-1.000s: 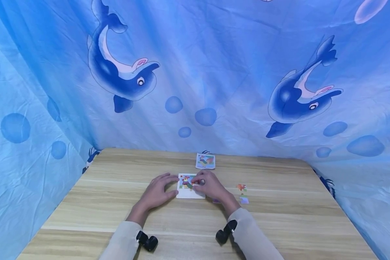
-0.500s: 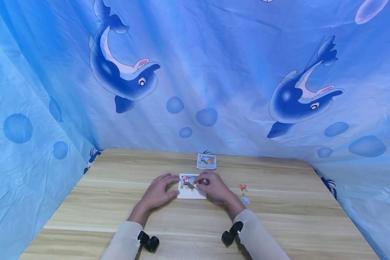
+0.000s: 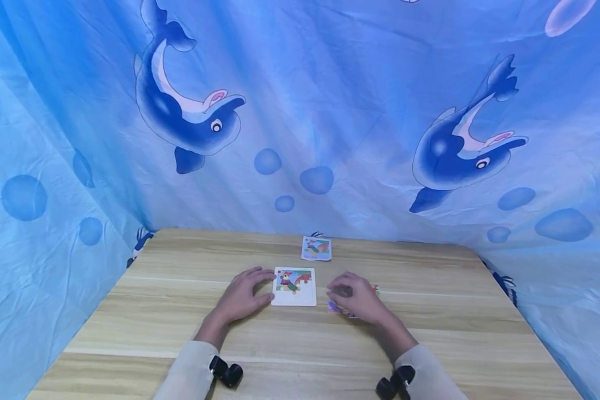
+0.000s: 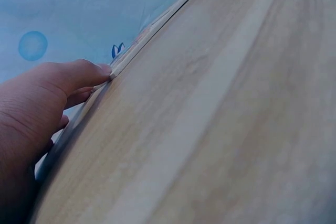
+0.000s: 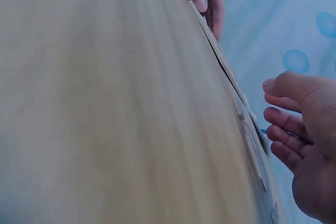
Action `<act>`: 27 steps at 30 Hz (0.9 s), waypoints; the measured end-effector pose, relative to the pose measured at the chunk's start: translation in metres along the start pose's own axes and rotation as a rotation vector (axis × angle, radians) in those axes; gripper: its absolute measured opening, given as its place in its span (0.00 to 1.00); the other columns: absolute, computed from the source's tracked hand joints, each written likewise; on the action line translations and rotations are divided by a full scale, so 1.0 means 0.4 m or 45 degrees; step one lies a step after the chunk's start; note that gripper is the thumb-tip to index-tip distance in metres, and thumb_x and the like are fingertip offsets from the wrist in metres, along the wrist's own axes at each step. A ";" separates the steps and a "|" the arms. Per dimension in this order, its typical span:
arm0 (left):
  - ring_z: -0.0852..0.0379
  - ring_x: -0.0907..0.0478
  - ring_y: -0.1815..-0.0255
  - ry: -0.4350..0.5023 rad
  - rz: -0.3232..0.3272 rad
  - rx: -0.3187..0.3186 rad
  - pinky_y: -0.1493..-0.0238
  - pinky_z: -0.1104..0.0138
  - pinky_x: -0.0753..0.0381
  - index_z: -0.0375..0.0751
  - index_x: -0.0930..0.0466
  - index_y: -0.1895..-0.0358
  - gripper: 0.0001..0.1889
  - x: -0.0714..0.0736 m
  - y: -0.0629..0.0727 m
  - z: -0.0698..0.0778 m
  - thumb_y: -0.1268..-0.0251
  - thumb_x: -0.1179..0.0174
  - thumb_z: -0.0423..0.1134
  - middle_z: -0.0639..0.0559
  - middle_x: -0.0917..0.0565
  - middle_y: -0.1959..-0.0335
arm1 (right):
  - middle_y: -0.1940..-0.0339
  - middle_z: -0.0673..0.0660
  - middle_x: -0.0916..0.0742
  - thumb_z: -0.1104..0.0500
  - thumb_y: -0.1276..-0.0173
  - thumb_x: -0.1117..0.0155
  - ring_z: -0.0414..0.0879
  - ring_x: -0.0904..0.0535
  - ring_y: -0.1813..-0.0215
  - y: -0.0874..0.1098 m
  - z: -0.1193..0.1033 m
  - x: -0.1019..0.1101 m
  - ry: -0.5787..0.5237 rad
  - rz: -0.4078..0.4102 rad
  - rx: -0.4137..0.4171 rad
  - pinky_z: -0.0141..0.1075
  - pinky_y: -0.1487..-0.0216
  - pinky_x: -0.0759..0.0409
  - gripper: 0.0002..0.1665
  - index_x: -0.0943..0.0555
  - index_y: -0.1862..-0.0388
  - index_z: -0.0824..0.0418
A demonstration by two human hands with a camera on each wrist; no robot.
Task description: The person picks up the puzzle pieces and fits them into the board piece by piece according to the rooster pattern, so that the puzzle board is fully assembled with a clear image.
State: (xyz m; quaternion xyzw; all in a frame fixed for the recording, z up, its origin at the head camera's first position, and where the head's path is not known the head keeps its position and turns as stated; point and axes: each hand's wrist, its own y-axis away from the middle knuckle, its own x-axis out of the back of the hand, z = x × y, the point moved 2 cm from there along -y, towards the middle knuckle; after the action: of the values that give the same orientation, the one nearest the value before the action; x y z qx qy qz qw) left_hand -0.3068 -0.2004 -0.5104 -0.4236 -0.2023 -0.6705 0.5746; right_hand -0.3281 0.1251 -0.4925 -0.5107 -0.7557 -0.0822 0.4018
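A white-rimmed jigsaw board (image 3: 295,301) lies on the table, its upper part filled with a colourful rooster picture and its lower part blank white. My left hand (image 3: 246,294) rests at the board's left edge. Its thumb and index fingertip touch that edge, apart from each other. My right hand (image 3: 356,297) hovers to the right of the board over loose jigsaw pieces (image 3: 333,306), partly covering them. Its fingers are loosely bent, and in the right wrist view no piece shows between the thumb (image 5: 281,85) and fingers.
A small picture card (image 3: 316,248) with the same rooster lies behind the board. Another loose piece (image 3: 376,289) peeks out beyond my right hand. The wooden table (image 3: 300,350) ends at a blue curtain (image 3: 360,139) printed with dolphins.
My right hand has left the board and moved right to the loose pieces. A red-orange piece now lies at the picture's upper right, where that hand was. My left hand has stayed put.
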 end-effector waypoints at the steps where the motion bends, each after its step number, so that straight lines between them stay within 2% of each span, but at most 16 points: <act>1: 0.41 0.37 0.19 0.002 0.000 0.000 0.20 0.35 0.44 0.54 0.21 0.31 0.27 0.000 0.000 0.001 0.33 0.33 0.52 0.53 0.23 0.26 | 0.53 0.46 0.12 0.58 0.35 0.25 0.45 0.15 0.48 0.009 0.001 0.006 0.012 -0.001 0.000 0.41 0.41 0.15 0.12 0.11 0.53 0.54; 6: 0.41 0.37 0.19 0.010 0.007 0.000 0.20 0.34 0.44 0.54 0.21 0.31 0.28 0.000 0.003 0.002 0.34 0.33 0.52 0.53 0.23 0.27 | 0.54 0.47 0.12 0.59 0.37 0.25 0.45 0.16 0.49 0.045 0.005 0.022 0.031 -0.043 -0.012 0.36 0.44 0.16 0.11 0.11 0.54 0.53; 11: 0.40 0.37 0.19 0.015 0.017 -0.003 0.20 0.34 0.44 0.53 0.21 0.32 0.27 0.001 0.003 0.002 0.34 0.33 0.51 0.53 0.23 0.26 | 0.53 0.49 0.12 0.57 0.38 0.24 0.44 0.17 0.51 0.065 0.008 0.026 0.043 -0.065 0.008 0.36 0.44 0.23 0.12 0.10 0.55 0.54; 13: 0.40 0.37 0.19 0.020 0.023 -0.007 0.20 0.34 0.44 0.53 0.21 0.32 0.27 0.002 0.003 0.003 0.34 0.33 0.51 0.53 0.23 0.27 | 0.52 0.49 0.12 0.56 0.38 0.24 0.44 0.18 0.51 0.068 0.009 0.026 0.045 -0.070 0.001 0.35 0.45 0.24 0.13 0.11 0.54 0.54; 18: 0.40 0.36 0.19 0.024 0.026 -0.004 0.20 0.34 0.44 0.53 0.21 0.32 0.27 0.001 0.003 -0.002 0.33 0.33 0.51 0.53 0.23 0.27 | 0.52 0.50 0.13 0.56 0.40 0.22 0.45 0.19 0.51 0.067 0.017 0.019 0.043 -0.089 0.006 0.31 0.51 0.19 0.16 0.11 0.53 0.55; 27: 0.41 0.36 0.19 0.020 0.015 -0.009 0.20 0.34 0.44 0.55 0.21 0.31 0.27 0.001 0.002 -0.004 0.34 0.33 0.52 0.54 0.23 0.26 | 0.50 0.50 0.15 0.54 0.41 0.21 0.45 0.20 0.48 0.072 0.029 0.008 0.056 -0.079 -0.041 0.29 0.52 0.20 0.16 0.11 0.54 0.53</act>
State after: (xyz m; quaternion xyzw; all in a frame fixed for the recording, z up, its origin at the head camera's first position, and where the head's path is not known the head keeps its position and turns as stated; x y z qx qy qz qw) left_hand -0.3064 -0.2019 -0.5113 -0.4215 -0.1930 -0.6712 0.5784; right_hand -0.3106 0.1468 -0.5063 -0.4916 -0.7606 -0.1179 0.4074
